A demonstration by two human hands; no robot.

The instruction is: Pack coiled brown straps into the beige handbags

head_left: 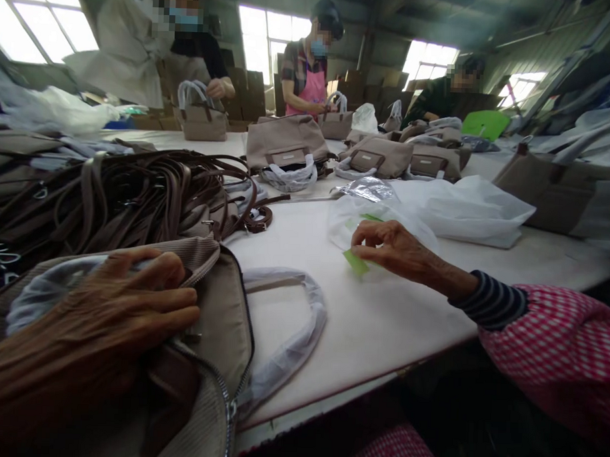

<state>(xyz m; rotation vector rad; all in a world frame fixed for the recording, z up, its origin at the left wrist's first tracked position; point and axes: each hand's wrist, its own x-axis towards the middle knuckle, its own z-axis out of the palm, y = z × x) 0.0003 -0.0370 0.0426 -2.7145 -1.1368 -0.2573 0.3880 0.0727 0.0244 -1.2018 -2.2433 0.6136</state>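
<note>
We see the unzipped bag (pixel 227 306), our left hand (pixel 127 309) draped across it, apparently steadying it, fingers loosely bent; any grip underneath, we can't tell. Right of the bag, our right hand (pixel 389 248) pinches a green slip (pixel 354 263), fingertips together, presumably because it's thin.

On the white table (pixel 294 245) lie taupe handbags (pixel 225 312), heaped dark-brown straps (pixel 171 190) and translucent plastic bags (pixel 473 208).
</note>
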